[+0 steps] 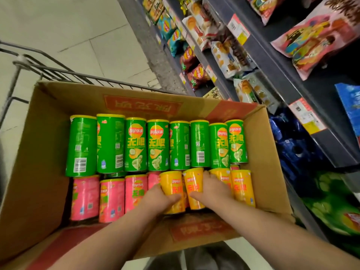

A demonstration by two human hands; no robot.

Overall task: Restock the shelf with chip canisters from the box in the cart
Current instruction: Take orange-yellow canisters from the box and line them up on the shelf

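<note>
An open cardboard box (41, 152) sits in a wire cart (64, 73). Inside lie several green chip canisters (136, 145) in the far row, with pink canisters (112, 199) and yellow canisters (243, 188) in the near row. My left hand (155, 197) grips a yellow canister (172, 185), thumb across its front. My right hand (213, 189) grips the neighbouring yellow canister (193, 184). Both canisters are tilted up out of the row.
Dark shelves (288, 78) run along the right, filled with snack and chip bags (194, 73) and price tags. Blue packs (298, 151) and green bags fill the lower shelf. Pale floor tiles lie beyond the cart.
</note>
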